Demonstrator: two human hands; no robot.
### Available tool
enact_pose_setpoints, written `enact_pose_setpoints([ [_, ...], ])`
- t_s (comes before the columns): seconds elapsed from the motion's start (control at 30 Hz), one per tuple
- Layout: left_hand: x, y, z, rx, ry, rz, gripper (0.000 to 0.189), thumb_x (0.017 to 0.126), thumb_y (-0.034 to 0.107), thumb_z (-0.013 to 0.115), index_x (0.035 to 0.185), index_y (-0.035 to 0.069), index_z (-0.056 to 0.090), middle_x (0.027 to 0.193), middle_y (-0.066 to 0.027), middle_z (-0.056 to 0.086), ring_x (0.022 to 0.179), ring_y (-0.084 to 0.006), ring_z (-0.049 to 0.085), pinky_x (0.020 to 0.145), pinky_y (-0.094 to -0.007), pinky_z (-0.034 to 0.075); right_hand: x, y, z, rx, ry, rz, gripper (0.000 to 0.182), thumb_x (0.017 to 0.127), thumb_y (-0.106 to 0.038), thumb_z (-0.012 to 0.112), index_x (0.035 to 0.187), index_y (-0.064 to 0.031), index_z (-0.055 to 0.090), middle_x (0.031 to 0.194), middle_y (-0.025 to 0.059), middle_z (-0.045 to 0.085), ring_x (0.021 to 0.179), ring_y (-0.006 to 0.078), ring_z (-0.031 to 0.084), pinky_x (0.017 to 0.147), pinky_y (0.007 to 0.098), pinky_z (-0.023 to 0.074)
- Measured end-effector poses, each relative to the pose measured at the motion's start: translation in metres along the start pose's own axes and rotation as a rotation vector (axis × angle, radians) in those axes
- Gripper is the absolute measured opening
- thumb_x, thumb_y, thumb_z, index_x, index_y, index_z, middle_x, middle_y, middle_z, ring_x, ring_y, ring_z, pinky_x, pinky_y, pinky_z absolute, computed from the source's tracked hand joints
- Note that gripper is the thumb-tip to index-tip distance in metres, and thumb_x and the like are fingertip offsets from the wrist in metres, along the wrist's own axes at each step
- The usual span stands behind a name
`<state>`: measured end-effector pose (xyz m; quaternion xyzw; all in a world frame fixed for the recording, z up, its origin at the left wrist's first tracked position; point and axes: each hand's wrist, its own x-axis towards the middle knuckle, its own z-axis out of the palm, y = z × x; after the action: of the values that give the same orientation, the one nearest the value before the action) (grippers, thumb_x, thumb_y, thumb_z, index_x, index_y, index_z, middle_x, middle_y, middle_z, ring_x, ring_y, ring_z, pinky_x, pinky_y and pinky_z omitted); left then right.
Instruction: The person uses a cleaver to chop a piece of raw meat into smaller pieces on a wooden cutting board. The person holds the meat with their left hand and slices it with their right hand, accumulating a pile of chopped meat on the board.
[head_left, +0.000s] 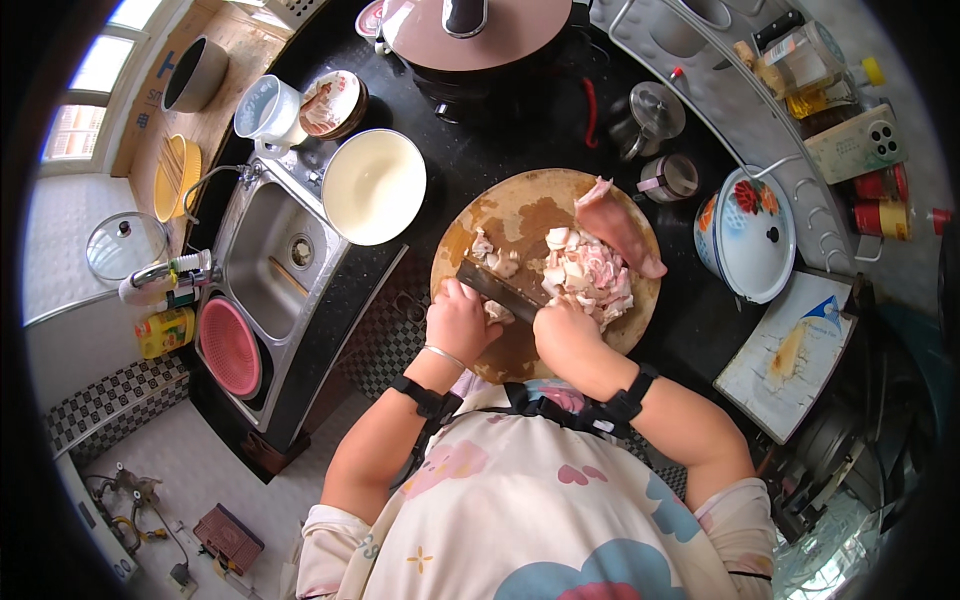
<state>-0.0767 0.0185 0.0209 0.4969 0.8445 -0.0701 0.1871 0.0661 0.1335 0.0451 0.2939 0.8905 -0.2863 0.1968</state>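
My right hand (566, 334) grips the handle of a kitchen cleaver (499, 290), whose dark blade slants up to the left over a round wooden chopping board (480, 217). Just below the blade, my left hand (459, 319) rests on the board, its fingers against a small piece of pale meat (498, 312). A heap of cut raw meat (589, 270) lies on the right half of the board. Beyond the heap is a long uncut piece of meat (619, 229). Several small scraps (495, 256) sit above the blade. The cleaver's handle is mostly hidden.
A cream bowl (373, 187) stands at the board's upper left, beside a steel sink (270, 255) with a pink colander (229, 346). A lidded pot (480, 30) is at the back. To the right stand a glass jar (669, 178), an enamel pot (754, 236) and a worn white panel (787, 352).
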Motion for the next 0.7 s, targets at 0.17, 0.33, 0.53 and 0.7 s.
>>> enact_pose_setpoints([
  [0.17, -0.001, -0.004, 0.007, -0.075, 0.075, 0.020, 0.074, 0.059, 0.045, 0.084, 0.105, -0.004, 0.051, 0.098, -0.0150, 0.056, 0.080, -0.0290, 0.064, 0.064, -0.0347, 0.056, 0.012, 0.003, -0.010, -0.016, -0.067, 0.071, 0.012, 0.078, -0.009, 0.061, 0.079, -0.0044, 0.073, 0.077, 0.0163, 0.070, 0.077, 0.0334, 0.071, 0.066, 0.0420, 0.0569],
  [0.33, 0.000, -0.002, -0.003, -0.082, -0.010, -0.010, 0.058, 0.061, 0.044, 0.082, 0.096, 0.001, 0.062, 0.098, -0.0152, 0.055, 0.078, -0.0295, 0.064, 0.064, -0.0348, 0.055, -0.029, 0.001, -0.035, -0.079, 0.184, -0.141, 0.023, 0.089, -0.019, 0.057, 0.075, -0.0033, 0.066, 0.067, 0.0190, 0.066, 0.066, 0.0348, 0.068, 0.059, 0.0433, 0.0554],
  [0.53, -0.001, -0.009, 0.015, -0.180, 0.087, 0.060, 0.034, 0.064, 0.043, 0.079, 0.078, 0.014, 0.072, 0.098, -0.0158, 0.054, 0.081, -0.0306, 0.062, 0.064, -0.0350, 0.055, -0.042, -0.008, -0.048, -0.046, -0.017, -0.084, 0.010, 0.077, -0.005, 0.057, 0.074, -0.0045, 0.067, 0.069, 0.0165, 0.067, 0.064, 0.0322, 0.069, 0.058, 0.0422, 0.0556],
  [0.7, -0.002, -0.005, 0.011, -0.091, 0.031, 0.082, 0.044, 0.064, 0.046, 0.080, 0.088, 0.010, 0.071, 0.097, -0.0162, 0.055, 0.077, -0.0294, 0.063, 0.062, -0.0344, 0.055, -0.043, -0.012, -0.048, -0.038, 0.054, -0.065, 0.013, 0.080, -0.008, 0.057, 0.074, -0.0034, 0.067, 0.068, 0.0177, 0.067, 0.064, 0.0328, 0.069, 0.057, 0.0420, 0.0557],
])
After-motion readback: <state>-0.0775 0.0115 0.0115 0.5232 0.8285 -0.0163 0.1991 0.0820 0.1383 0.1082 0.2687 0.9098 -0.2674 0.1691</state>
